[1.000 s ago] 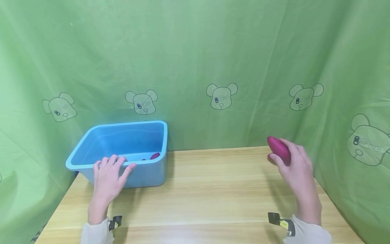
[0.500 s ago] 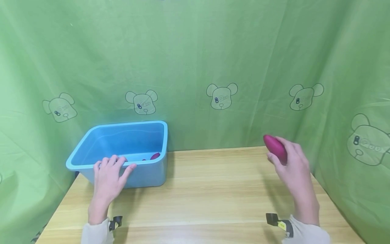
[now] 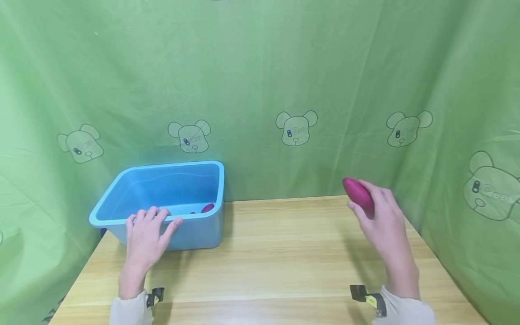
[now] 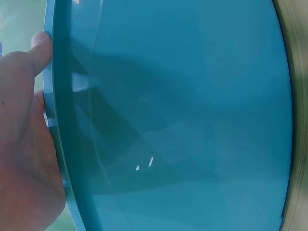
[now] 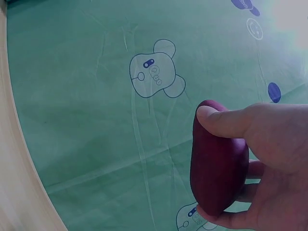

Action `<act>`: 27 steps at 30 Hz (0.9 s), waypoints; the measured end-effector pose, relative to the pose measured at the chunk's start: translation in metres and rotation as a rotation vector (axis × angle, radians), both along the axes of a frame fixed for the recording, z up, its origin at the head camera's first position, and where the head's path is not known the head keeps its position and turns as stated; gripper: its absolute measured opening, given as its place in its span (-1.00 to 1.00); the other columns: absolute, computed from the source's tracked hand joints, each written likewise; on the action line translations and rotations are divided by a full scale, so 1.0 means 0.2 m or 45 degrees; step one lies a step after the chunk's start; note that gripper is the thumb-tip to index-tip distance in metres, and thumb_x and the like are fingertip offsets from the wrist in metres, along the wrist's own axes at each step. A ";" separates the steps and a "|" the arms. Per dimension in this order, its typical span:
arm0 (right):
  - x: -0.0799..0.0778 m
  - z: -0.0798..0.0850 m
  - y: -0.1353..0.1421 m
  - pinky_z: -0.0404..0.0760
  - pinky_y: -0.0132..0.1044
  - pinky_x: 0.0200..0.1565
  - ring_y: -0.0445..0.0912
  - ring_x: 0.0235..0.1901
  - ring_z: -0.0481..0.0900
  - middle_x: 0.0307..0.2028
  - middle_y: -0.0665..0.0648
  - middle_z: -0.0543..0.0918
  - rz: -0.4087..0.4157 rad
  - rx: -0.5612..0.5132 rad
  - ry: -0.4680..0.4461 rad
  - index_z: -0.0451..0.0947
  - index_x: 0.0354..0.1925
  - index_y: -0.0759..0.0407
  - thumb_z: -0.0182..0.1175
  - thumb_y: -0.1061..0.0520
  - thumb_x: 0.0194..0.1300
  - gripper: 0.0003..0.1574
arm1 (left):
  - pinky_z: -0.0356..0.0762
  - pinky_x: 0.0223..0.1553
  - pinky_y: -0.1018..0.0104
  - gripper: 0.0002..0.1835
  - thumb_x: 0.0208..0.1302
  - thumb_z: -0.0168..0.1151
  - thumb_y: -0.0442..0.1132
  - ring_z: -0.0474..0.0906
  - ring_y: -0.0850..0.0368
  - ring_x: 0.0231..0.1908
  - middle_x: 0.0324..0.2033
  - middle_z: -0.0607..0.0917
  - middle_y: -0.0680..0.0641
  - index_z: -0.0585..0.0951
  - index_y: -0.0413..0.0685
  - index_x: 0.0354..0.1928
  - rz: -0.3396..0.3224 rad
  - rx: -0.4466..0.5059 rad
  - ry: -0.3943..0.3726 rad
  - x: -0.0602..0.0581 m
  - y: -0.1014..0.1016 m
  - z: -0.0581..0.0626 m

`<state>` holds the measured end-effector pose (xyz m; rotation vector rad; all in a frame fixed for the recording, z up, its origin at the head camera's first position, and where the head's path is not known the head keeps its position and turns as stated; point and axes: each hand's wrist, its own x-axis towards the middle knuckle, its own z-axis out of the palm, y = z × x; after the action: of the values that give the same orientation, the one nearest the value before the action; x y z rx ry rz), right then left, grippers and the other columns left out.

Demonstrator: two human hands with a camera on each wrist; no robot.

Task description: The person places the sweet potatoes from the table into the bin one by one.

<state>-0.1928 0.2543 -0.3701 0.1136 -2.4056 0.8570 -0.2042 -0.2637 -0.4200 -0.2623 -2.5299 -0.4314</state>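
Note:
A purple sweet potato [image 3: 359,195] is held in my right hand [image 3: 383,219], raised above the right part of the table. In the right wrist view the thumb lies across the upper end of the sweet potato [image 5: 216,163], and the fingers wrap behind it. At the left, a blue plastic tub [image 3: 211,230] stands on the table. My left hand [image 3: 145,237] grips its near rim, the fingers hooked over the edge. The left wrist view shows the tub's smooth outer wall [image 4: 192,125] below that hand. Inside the tub lies another purple sweet potato [image 3: 207,208], partly hidden by the rim.
The wooden table [image 3: 276,271] reaches back to a green curtain [image 3: 252,81] printed with bear heads. More of this cloth hangs along the left and right sides. Beside the tub's visible sweet potato, a small dark red bit peeks over the rim.
My right hand has moved slightly left with the sweet potato, which has also risen a little. The left hand and the tub have stayed in place.

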 end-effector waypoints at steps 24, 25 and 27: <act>-0.03 0.00 -0.12 0.54 0.40 -0.05 0.36 0.03 0.54 0.18 0.39 0.50 0.098 0.014 0.090 0.38 0.46 0.04 0.42 0.16 0.33 -0.20 | 0.14 0.13 -0.29 -0.50 0.44 0.17 0.23 0.41 -0.26 -0.01 -0.05 0.65 -0.21 0.65 -0.10 -0.04 0.003 -0.006 -0.002 -0.01 -0.01 -0.01; -0.03 0.00 -0.13 0.54 0.39 -0.05 0.36 0.03 0.54 0.18 0.38 0.50 0.100 0.017 0.091 0.38 0.46 0.04 0.42 0.15 0.33 -0.21 | 0.14 0.13 -0.29 -0.50 0.44 0.16 0.23 0.41 -0.26 -0.01 -0.05 0.65 -0.21 0.65 -0.10 -0.04 0.003 -0.006 -0.003 -0.01 -0.01 -0.01; -0.03 0.00 -0.14 0.54 0.39 -0.05 0.35 0.03 0.55 0.18 0.38 0.51 0.106 0.018 0.090 0.38 0.45 0.04 0.42 0.15 0.33 -0.21 | 0.14 0.13 -0.29 -0.50 0.44 0.16 0.23 0.41 -0.25 -0.01 -0.05 0.65 -0.21 0.65 -0.10 -0.04 0.002 -0.007 -0.003 -0.01 -0.01 -0.01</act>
<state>-0.1981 0.2263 -0.3700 0.2471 -2.3551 0.8586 -0.2063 -0.2659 -0.4218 -0.2617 -2.5339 -0.4246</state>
